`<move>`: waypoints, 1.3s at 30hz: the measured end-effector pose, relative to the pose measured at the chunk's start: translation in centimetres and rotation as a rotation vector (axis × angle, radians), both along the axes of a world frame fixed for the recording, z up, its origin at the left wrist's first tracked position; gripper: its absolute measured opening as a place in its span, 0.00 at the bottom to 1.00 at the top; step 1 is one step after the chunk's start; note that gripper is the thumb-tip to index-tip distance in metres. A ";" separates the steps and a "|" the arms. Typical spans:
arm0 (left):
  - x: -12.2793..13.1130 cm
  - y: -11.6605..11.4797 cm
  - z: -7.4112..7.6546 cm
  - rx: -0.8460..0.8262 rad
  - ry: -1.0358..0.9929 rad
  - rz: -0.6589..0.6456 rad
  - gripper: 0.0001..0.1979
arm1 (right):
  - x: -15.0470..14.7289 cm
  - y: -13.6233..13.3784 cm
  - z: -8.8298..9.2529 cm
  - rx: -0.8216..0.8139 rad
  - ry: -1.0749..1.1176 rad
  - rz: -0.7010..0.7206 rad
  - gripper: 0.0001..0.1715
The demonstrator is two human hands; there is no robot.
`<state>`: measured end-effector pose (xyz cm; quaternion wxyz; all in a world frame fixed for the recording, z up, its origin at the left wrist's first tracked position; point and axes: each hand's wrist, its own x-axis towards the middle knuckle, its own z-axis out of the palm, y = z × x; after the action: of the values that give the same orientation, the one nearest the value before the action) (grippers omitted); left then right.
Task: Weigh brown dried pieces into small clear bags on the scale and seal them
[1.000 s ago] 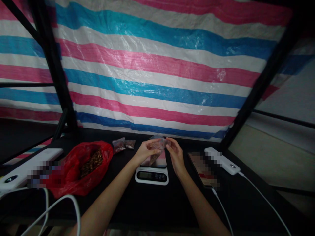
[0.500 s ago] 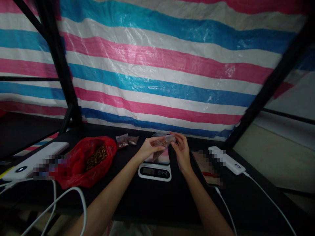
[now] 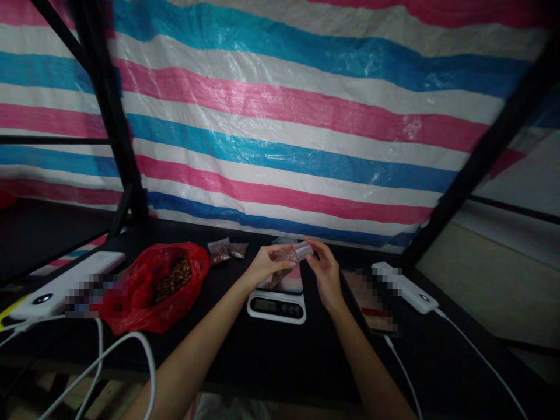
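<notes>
Head view, clock directions taken from the kitchen scale [image 3: 276, 307]. The scale's platform is partly covered by the left hand [image 3: 264, 265] and the clear plastic bag [image 3: 301, 253], and its display is too dark to read. The bag's lower part, with brownish contents, is half hidden behind the left thumb; a clear plastic piece [image 3: 284, 240] beyond the hands is hard to make out. Pixelation masks portions of the phone [image 3: 365, 303] at 3 o'clock, the white power bank [image 3: 413, 291] farther out, and the white device [image 3: 44, 297] at 9 o'clock. Both forearms are cut off by the lower edge.

The left forearm enters from 7 o'clock; its hand grasps the bag's body between thumb and fingers. The right forearm enters from 5 o'clock; the right hand [image 3: 326, 274], fingers curved, pinches the bag's upper end. The bag is tilted above the platform, at 12 o'clock. Two small filled bags [image 3: 220, 252] lie near 10 o'clock; the red bag [image 3: 144, 289], holding brown pieces [image 3: 174, 280], sits at 9 o'clock.
</notes>
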<state>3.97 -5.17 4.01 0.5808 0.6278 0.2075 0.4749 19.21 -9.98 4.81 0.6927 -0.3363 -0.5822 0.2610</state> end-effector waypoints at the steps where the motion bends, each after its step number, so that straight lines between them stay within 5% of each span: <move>1: 0.1 0.0 -0.1 -0.002 0.006 0.003 0.27 | 0.0 -0.1 0.1 -0.003 -0.031 0.001 0.15; 10: -0.5 0.3 0.3 0.087 0.081 0.052 0.25 | 0.3 0.3 -0.4 -0.024 0.020 -0.020 0.20; 14: -1.3 0.7 0.8 0.352 0.209 0.272 0.23 | 0.8 0.7 -0.5 -0.058 0.110 -0.003 0.19; 17: -1.1 1.0 0.2 0.513 0.314 0.364 0.25 | 0.9 0.9 -0.6 -0.102 0.178 -0.010 0.19; 23: -0.3 1.0 -1.8 0.598 0.559 0.299 0.28 | 1.4 1.2 -1.1 -0.195 0.318 0.067 0.17; 26: -0.5 0.8 -1.8 0.583 0.521 0.327 0.26 | 1.5 1.2 -1.2 -0.231 0.313 0.195 0.18; 30: -1.0 1.1 -1.1 0.531 0.314 0.517 0.19 | 1.0 1.2 -1.4 -0.276 0.272 0.265 0.26; 35: -1.8 2.3 -1.1 0.548 0.227 0.763 0.11 | 0.7 1.6 -1.8 -0.302 0.260 0.310 0.18; 39: -2.3 2.6 -1.0 0.635 0.274 0.809 0.08 | 0.9 1.6 -1.9 -0.304 0.282 0.325 0.15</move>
<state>1.68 -2.58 3.01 0.1001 0.6987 0.3529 0.6142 20.11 -8.36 2.88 0.6574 -0.2989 -0.4803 0.4978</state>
